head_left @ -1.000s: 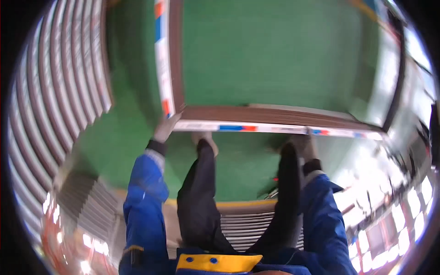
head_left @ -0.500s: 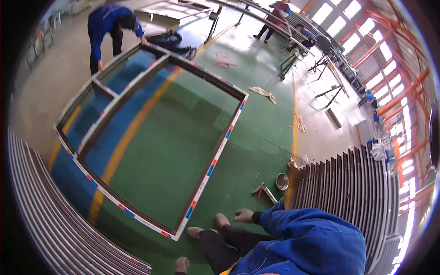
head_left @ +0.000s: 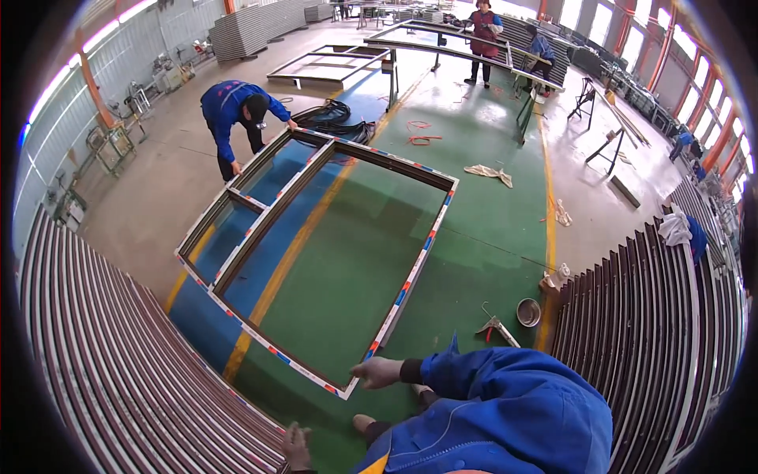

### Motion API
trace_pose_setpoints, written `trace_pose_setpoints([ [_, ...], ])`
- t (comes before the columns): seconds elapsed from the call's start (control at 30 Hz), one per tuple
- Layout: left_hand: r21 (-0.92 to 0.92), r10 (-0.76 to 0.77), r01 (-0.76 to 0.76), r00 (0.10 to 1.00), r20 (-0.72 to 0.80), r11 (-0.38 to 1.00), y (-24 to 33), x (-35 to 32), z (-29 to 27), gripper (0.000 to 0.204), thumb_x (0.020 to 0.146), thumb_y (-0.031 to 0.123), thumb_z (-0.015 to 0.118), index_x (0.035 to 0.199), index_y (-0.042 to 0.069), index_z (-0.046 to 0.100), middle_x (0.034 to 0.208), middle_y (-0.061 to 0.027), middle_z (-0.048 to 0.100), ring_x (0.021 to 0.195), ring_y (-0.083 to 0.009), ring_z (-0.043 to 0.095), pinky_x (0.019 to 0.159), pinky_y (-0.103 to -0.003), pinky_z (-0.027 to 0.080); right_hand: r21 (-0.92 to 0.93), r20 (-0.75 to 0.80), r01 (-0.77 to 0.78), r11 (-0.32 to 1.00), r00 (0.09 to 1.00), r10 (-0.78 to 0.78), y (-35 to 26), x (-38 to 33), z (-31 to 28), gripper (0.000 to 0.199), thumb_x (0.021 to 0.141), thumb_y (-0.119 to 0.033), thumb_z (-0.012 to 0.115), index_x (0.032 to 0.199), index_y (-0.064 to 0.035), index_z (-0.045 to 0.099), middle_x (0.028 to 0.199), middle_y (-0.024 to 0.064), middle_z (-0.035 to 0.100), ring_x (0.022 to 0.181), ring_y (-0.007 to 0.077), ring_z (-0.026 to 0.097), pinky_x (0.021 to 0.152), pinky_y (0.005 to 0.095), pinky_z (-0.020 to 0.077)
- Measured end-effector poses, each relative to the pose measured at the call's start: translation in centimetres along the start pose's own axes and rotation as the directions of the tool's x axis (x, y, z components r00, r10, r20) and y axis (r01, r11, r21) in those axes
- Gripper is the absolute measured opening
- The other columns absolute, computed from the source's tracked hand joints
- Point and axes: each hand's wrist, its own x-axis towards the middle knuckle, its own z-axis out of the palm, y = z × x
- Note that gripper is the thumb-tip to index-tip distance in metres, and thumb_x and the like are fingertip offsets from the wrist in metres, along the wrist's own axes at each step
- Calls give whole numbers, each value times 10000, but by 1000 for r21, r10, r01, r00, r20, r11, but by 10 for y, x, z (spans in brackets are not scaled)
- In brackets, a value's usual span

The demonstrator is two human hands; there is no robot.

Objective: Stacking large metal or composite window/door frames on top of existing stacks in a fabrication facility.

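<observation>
A large rectangular window frame (head_left: 287, 357), brown with white and coloured film along its edges, slants across the middle, with a long bar and a short crossbar dividing it. At its near right corner, my right hand (head_left: 379, 372), in a greyish glove, has its fingers closed on the edge; the fingertips are partly hidden. My left hand (head_left: 297, 447), also gloved, is raised at the bottom, left of that corner, fingers apart and holding nothing. Across from me, a bent-over co-worker in blue (head_left: 235, 110) has both hands on the frame's far end.
Stacked profiles (head_left: 103, 316) line the left, and more profiles (head_left: 632, 308) stand on the right. A caulking gun (head_left: 497, 328) and a round metal bowl (head_left: 528, 312) lie on the floor near my right arm. Black cables (head_left: 339, 122) lie behind the frame; people work at a far stand (head_left: 525, 118).
My right hand has moved left from beside my legs onto the frame's near corner. My left hand has risen further into view. The whole view has shifted, showing more of the hall.
</observation>
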Motion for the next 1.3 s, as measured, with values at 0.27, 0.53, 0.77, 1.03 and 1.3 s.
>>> trace_pose_setpoints([
  [0.27,72,462,-457,872,-162,887,103,-72,-98,350,1032,171,568,1282,-71,610,966,-83,687,860,-130,638,777,-271,508,45,-116,231,972,968,-225,-103,28,62,529,844,-294,660,1313,-53,612,1033,263,694,956,424,686,845,487,543],
  [0.53,214,507,-473,848,-153,855,106,-97,-157,350,1036,136,572,1333,-50,582,1065,-95,732,954,-118,670,812,-249,520,-8,36,279,960,960,-279,-170,24,105,545,870,-206,690,1374,-35,570,1214,219,682,1102,345,680,946,422,552],
  [0.77,126,414,-398,898,-151,909,112,-117,-126,385,1027,139,588,1374,-27,570,1099,-81,726,864,-63,620,757,-230,487,-29,-70,337,941,938,-339,-125,-6,91,543,853,-240,678,1342,-23,586,1151,240,685,1060,396,667,923,465,533],
  [1.03,669,719,-415,642,-265,617,175,-173,-124,407,1002,59,532,1401,-22,545,1385,-172,602,1301,-260,564,1103,-372,435,-38,-62,524,851,849,-525,-177,17,18,478,867,-178,683,1306,-9,605,1168,229,684,1042,400,669,900,452,546],
  [1.3,964,942,-50,230,-243,261,261,-264,-194,537,916,120,622,1412,-55,513,1384,-257,565,1330,-444,487,1131,-513,360,-205,75,834,512,535,-842,-434,30,-54,474,885,-152,706,1326,-8,605,1189,226,686,1095,384,668,938,418,535],
])
